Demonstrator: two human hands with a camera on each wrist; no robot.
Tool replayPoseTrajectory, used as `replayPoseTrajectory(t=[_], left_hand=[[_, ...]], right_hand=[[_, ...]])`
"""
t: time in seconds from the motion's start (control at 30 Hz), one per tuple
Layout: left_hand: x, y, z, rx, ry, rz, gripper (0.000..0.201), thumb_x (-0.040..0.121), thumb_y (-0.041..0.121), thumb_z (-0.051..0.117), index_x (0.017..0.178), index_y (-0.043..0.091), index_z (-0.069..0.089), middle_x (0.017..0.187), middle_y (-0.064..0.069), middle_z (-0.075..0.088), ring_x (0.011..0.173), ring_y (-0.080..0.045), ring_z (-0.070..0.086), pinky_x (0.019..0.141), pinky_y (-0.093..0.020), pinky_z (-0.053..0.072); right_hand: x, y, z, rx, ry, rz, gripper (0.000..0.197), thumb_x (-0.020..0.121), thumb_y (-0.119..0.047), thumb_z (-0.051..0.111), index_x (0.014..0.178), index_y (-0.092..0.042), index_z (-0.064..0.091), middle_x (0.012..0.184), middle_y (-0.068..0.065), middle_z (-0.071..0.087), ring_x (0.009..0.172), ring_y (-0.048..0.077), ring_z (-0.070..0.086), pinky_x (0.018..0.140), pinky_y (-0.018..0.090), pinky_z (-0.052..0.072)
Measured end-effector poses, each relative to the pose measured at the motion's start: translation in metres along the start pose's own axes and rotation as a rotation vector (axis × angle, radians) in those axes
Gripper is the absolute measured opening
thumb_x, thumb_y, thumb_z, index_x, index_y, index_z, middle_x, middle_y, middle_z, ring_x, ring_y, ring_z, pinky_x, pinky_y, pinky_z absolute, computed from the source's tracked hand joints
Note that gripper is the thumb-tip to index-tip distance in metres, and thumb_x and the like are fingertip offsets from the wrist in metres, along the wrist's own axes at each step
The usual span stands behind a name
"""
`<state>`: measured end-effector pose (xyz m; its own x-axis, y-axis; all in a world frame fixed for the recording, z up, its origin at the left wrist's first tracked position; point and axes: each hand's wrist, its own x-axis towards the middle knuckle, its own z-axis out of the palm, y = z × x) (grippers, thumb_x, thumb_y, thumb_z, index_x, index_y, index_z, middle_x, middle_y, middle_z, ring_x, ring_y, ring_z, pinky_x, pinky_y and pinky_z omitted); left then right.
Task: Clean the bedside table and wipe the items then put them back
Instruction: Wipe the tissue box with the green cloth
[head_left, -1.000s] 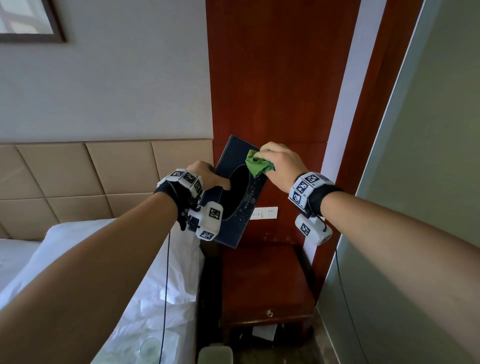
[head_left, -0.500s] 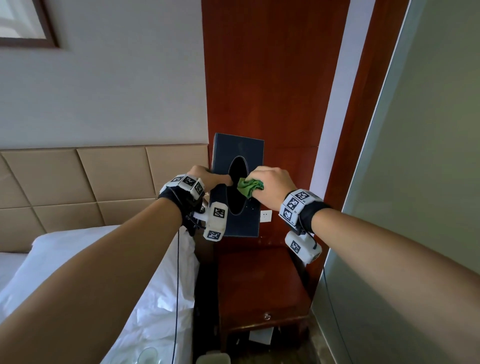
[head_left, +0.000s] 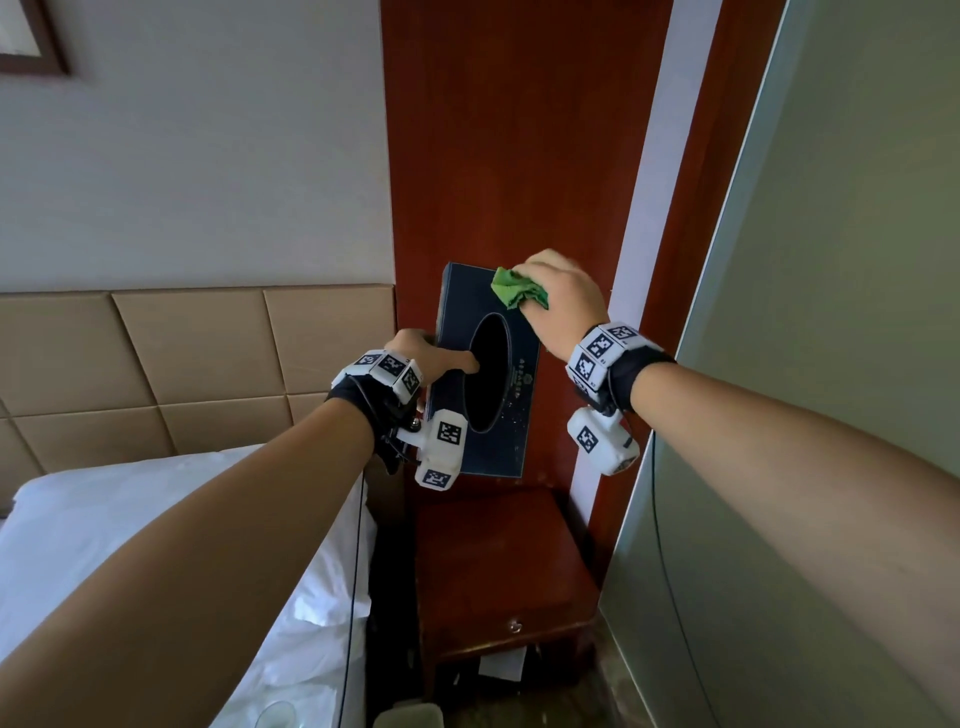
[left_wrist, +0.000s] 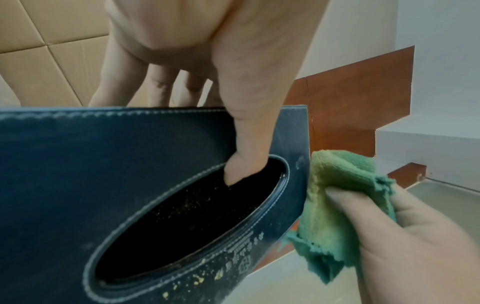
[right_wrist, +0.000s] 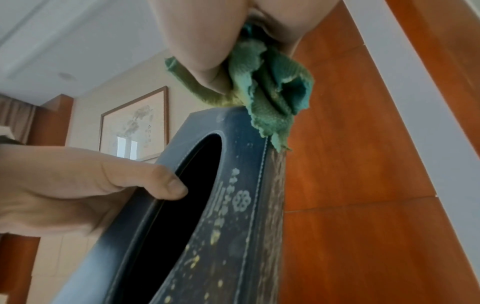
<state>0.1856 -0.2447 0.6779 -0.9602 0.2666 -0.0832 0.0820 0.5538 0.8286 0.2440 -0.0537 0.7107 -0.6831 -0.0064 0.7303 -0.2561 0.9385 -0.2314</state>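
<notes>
Head view, box: the dark tissue box (head_left: 485, 374) is held upright in the air above the bedside surface (head_left: 493, 561), well clear of it; half a second ago the green cloth (head_left: 519, 289) sat at the oval opening, now it is at the box's top right corner
Head view, hands: left hand (head_left: 421, 358) clamped on the box's left edge, thumb hooked into the opening; right hand (head_left: 561, 301) closed round the cloth
Left wrist view: thumb inside the oval, fingers behind the box; yellowish specks lie along the lower rim and inside; cloth (left_wrist: 337, 205) touches the box's end edge
Right wrist view: cloth (right_wrist: 262, 102) pressed onto the top corner of the box (right_wrist: 233, 205); specks show on the face below
Meaning: wiping has reached the upper edge; judging by the specks, the face needs more passes before the box goes back
</notes>
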Motion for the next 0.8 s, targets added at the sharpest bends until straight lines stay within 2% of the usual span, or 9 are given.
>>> replayPoseTrajectory(t=[0.13,0.23,0.33,0.47,0.53,0.6,0.67,0.8], left_hand=[[-0.005,0.006,0.002,0.065,0.002,0.038,0.062,0.050,0.045,0.088,0.102,0.018,0.065,0.091,-0.004,0.072,0.081,-0.026,0.071,0.073,-0.043,0.062],[-0.003,0.009,0.000,0.111,0.013,0.058,0.049,0.058,0.041,0.086,0.098,0.018,0.067,0.087,-0.005,0.071,0.078,-0.025,0.070,0.072,-0.040,0.062],[-0.002,0.010,0.000,0.136,0.001,0.067,0.045,0.061,0.039,0.086,0.096,0.018,0.066,0.086,-0.004,0.070,0.078,-0.023,0.069,0.072,-0.038,0.061],[-0.002,0.005,0.005,0.144,-0.004,0.059,0.037,0.064,0.037,0.086,0.088,0.021,0.062,0.083,-0.003,0.068,0.075,-0.022,0.068,0.066,-0.033,0.059],[-0.003,0.004,0.008,0.155,-0.011,0.051,0.036,0.063,0.038,0.086,0.085,0.022,0.062,0.082,-0.002,0.068,0.075,-0.022,0.068,0.067,-0.034,0.059],[-0.004,0.005,0.010,0.174,-0.010,0.053,0.039,0.061,0.042,0.086,0.085,0.023,0.062,0.084,-0.003,0.069,0.077,-0.023,0.069,0.072,-0.037,0.061],[-0.006,0.007,0.012,0.191,-0.010,0.059,0.045,0.058,0.045,0.087,0.089,0.022,0.064,0.087,-0.003,0.069,0.079,-0.024,0.069,0.073,-0.040,0.061],[-0.009,0.010,0.016,0.191,-0.013,0.089,0.049,0.058,0.046,0.087,0.094,0.020,0.067,0.089,-0.003,0.069,0.079,-0.023,0.068,0.070,-0.036,0.061]], right_hand=[[0.006,-0.001,-0.008,-0.092,-0.114,-0.098,0.045,0.083,0.005,0.056,0.122,-0.014,0.067,0.120,-0.003,0.061,0.107,0.023,0.050,0.080,0.033,0.046],[0.003,0.004,-0.012,-0.127,-0.157,-0.118,0.046,0.080,0.006,0.054,0.117,-0.016,0.069,0.117,-0.005,0.062,0.104,0.021,0.049,0.076,0.032,0.044],[-0.008,0.008,-0.014,-0.132,-0.168,-0.117,0.041,0.077,0.005,0.056,0.108,-0.017,0.071,0.112,-0.007,0.064,0.101,0.020,0.051,0.073,0.030,0.041],[-0.015,0.010,-0.016,-0.156,-0.271,-0.093,0.028,0.081,-0.006,0.061,0.100,-0.023,0.073,0.105,-0.011,0.067,0.097,0.020,0.058,0.077,0.037,0.050],[-0.011,0.009,-0.020,-0.136,-0.277,-0.058,0.021,0.083,-0.011,0.064,0.097,-0.023,0.075,0.099,-0.010,0.068,0.093,0.020,0.060,0.078,0.039,0.052],[-0.006,0.008,-0.024,-0.099,-0.185,-0.048,0.020,0.084,-0.010,0.065,0.099,-0.019,0.074,0.101,-0.006,0.069,0.094,0.021,0.060,0.080,0.040,0.051],[-0.002,0.007,-0.027,-0.079,-0.111,-0.055,0.028,0.084,-0.004,0.064,0.109,-0.014,0.072,0.109,-0.003,0.067,0.101,0.023,0.057,0.084,0.039,0.050],[-0.004,0.010,-0.025,-0.090,-0.158,-0.089,0.043,0.083,0.005,0.057,0.118,-0.016,0.070,0.114,-0.003,0.064,0.103,0.023,0.053,0.084,0.041,0.049]])
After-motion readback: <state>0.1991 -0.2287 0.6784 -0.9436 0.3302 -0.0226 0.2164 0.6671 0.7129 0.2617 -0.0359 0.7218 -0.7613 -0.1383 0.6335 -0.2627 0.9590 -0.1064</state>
